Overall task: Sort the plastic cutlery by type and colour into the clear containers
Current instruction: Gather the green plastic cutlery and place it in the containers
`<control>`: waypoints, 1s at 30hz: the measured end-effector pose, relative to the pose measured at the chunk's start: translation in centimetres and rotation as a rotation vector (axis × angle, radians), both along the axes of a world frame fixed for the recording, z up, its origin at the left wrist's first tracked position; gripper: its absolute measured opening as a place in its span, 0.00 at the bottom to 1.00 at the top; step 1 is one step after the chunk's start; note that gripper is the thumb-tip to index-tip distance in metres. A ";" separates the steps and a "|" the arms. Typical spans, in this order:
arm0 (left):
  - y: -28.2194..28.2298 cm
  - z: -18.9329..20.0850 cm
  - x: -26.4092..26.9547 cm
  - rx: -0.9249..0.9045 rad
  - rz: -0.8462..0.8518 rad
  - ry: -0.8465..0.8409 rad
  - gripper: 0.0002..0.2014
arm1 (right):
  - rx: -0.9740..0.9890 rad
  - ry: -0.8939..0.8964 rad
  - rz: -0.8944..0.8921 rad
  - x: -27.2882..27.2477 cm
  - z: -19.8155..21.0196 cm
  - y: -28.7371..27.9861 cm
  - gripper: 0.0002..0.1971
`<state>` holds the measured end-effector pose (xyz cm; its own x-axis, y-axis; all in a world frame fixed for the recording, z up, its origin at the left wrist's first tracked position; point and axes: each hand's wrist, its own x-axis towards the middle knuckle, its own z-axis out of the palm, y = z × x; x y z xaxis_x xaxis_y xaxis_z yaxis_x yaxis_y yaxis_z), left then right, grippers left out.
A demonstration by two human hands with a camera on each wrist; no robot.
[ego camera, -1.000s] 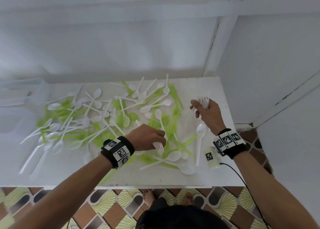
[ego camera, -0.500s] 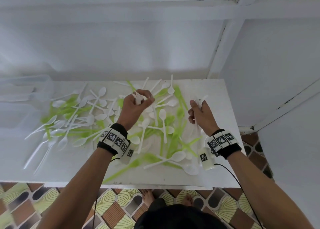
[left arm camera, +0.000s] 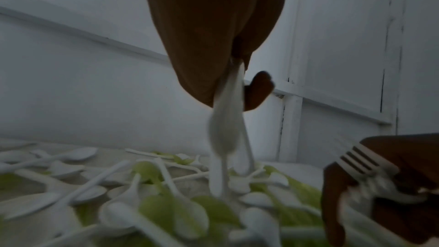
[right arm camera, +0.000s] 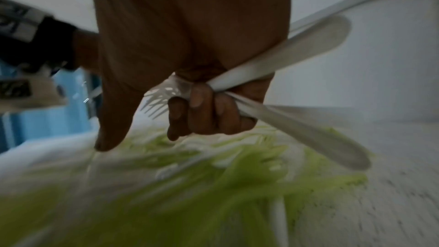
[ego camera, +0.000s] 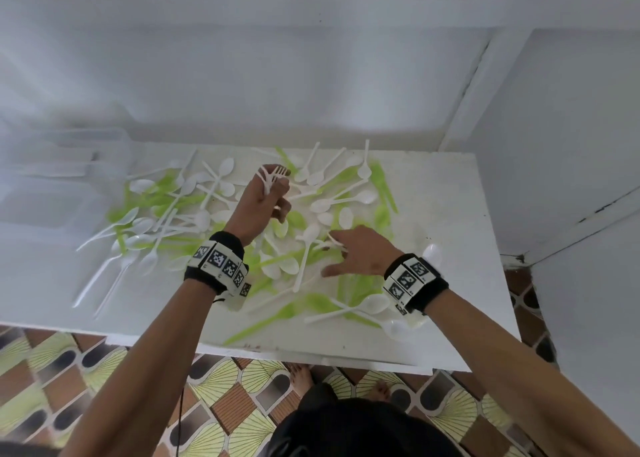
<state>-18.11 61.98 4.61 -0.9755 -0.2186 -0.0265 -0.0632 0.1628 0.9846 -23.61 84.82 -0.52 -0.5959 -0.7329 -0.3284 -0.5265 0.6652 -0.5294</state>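
Observation:
White and light-green plastic spoons and forks (ego camera: 311, 214) lie mixed in a heap on the white table (ego camera: 450, 207). Over the far middle of the heap my left hand (ego camera: 273, 190) is raised and grips white forks (ego camera: 275, 174), tines up; in the left wrist view these white pieces (left arm camera: 225, 129) hang blurred below the palm. My right hand (ego camera: 343, 252) is low over the centre of the heap, thumb spread. Its curled fingers (right arm camera: 202, 112) hold a bunch of white forks (right arm camera: 285, 55), tines (right arm camera: 155, 104) pointing toward the thumb.
Clear plastic containers (ego camera: 65, 186) stand blurred at the table's far left, against the white wall. White spoons (ego camera: 367, 307) lie near the front right edge. A patterned tile floor (ego camera: 242, 404) and my bare feet show below the table.
My left hand rose from the near part of the heap to the far middle with a white fork in it. The right hand came down and left from the table's right side into the heap.

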 end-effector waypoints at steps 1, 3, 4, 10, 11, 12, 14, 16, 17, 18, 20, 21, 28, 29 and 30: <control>-0.2 -0.3 0.5 -0.024 -0.011 -0.061 0.12 | 0.093 0.055 0.091 0.4 -0.6 -0.3 0.34; -0.6 -1.2 1.7 -0.057 -0.056 -0.187 0.13 | 0.171 0.142 0.203 1.2 -1.6 -0.7 0.32; -0.6 -1.7 2.2 -0.094 -0.082 -0.240 0.13 | 0.162 0.174 0.228 1.5 -1.8 -0.8 0.28; -0.1 -3.5 4.6 -0.360 -0.152 -0.332 0.09 | 0.052 0.001 0.207 0.7 -1.3 -0.7 0.15; 0.2 -3.4 4.6 -0.327 -0.199 -0.348 0.09 | 0.010 -0.064 0.162 0.0 -0.7 -0.3 0.13; 0.4 -3.3 4.6 -0.304 -0.259 -0.363 0.11 | -0.034 -0.134 0.092 -0.7 0.0 0.1 0.12; 1.3 -3.0 4.4 -0.304 -0.349 -0.363 0.17 | -0.147 -0.282 -0.047 -1.9 1.8 0.6 0.10; 2.5 -2.7 3.8 -0.332 -0.357 -0.308 0.17 | -0.271 -0.449 -0.163 -2.5 3.0 0.9 0.10; 3.1 -2.8 3.4 -0.327 -0.343 -0.275 0.14 | -0.322 -0.515 -0.222 -2.6 3.4 1.0 0.10; 3.5 -2.8 3.0 -0.315 -0.329 -0.244 0.10 | -0.360 -0.557 -0.281 -2.6 3.6 1.2 0.10; 4.2 -2.8 2.5 -0.309 -0.324 -0.220 0.05 | -0.396 -0.583 -0.382 -2.6 3.6 1.7 0.14; 4.4 -2.8 2.2 -0.338 -0.328 -0.228 0.06 | -0.385 -0.554 -0.407 -2.7 3.4 2.2 0.17; 5.6 -4.6 1.5 -0.605 -0.180 -0.299 0.18 | 0.125 0.023 -0.118 -2.0 0.4 7.0 0.26; 6.2 -4.9 1.6 -0.679 -0.230 -0.290 0.21 | 0.145 0.032 -0.116 -1.9 -0.1 7.4 0.26; 7.0 -5.4 1.7 -0.777 -0.306 -0.286 0.23 | 0.140 0.039 -0.130 -1.9 -0.5 7.9 0.24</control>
